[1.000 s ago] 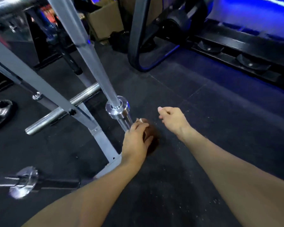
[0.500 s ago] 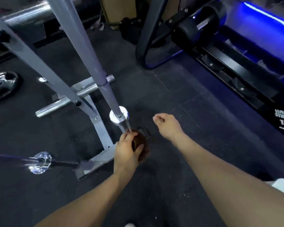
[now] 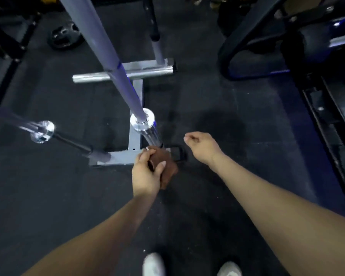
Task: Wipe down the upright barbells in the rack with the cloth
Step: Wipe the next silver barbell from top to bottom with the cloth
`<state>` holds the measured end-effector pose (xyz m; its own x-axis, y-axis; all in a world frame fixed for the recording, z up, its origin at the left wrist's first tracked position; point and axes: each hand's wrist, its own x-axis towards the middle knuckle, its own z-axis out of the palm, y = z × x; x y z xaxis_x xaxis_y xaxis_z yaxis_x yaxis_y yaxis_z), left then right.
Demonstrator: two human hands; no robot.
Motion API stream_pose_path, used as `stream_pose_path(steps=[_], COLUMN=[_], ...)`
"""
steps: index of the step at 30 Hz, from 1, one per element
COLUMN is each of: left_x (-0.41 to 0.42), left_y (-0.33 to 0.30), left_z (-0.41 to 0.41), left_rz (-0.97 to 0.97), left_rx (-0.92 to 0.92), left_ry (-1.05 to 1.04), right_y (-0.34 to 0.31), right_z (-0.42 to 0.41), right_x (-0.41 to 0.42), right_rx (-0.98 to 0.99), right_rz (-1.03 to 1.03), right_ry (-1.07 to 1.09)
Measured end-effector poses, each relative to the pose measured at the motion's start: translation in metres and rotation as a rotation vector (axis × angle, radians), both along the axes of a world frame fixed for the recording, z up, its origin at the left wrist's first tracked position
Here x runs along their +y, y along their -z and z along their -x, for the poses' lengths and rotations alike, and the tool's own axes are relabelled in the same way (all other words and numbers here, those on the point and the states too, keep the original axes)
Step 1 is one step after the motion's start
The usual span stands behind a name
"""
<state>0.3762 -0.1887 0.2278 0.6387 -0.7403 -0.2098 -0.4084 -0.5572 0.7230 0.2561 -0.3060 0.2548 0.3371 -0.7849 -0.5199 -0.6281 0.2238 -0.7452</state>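
Tilted further downward since half a second ago: two pale shoe tips (image 3: 154,264) now in at the near edge, rack base (image 3: 134,136) shifted toward centre. Left hand (image 3: 147,172) lower on the bar than before, down at the very foot of the sleeve.

Left hand curled round a brown cloth (image 3: 166,172), thumb across the front, cloth wrapped about the bottom of the chrome sleeve (image 3: 150,134) where it meets the rack base. Loose end of cloth hanging out to the near right of the fist.

Right hand (image 3: 202,146) hovering right of the sleeve, apart from it, fingers loosely curled, holding nothing.

Wiped barbell (image 3: 108,62) standing upright in the rack, shaft running up and left out of the top edge, bright collar just above the cloth. Second barbell (image 3: 42,131) to the left, leaning out of the same base, collar blurred. Possibly a third bar (image 3: 153,26) rising at the far end of the rack, too dim to be sure.

Chrome horizontal peg (image 3: 126,73) across the far part of the rack. Weight plate (image 3: 65,36) flat on the floor, far left. Black curved machine frame (image 3: 241,48) far right. Dark rubber floor (image 3: 58,196) throughout, a darker patch right of the rack.
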Motion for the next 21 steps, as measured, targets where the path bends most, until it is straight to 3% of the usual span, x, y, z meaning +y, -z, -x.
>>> stream_pose_path(steps=[8, 21], left_x=[-0.017, -0.086], left_y=[0.013, 0.075], left_z=[-0.006, 0.025], left_rz=[0.074, 0.248], left_rx=[0.044, 0.059], left_ry=[-0.172, -0.834], right_y=[0.008, 0.089], right_z=[-0.045, -0.065], right_x=[-0.028, -0.103], right_rx=[-0.017, -0.070], right_rz=[0.043, 0.013], right_ry=[-0.143, -0.593])
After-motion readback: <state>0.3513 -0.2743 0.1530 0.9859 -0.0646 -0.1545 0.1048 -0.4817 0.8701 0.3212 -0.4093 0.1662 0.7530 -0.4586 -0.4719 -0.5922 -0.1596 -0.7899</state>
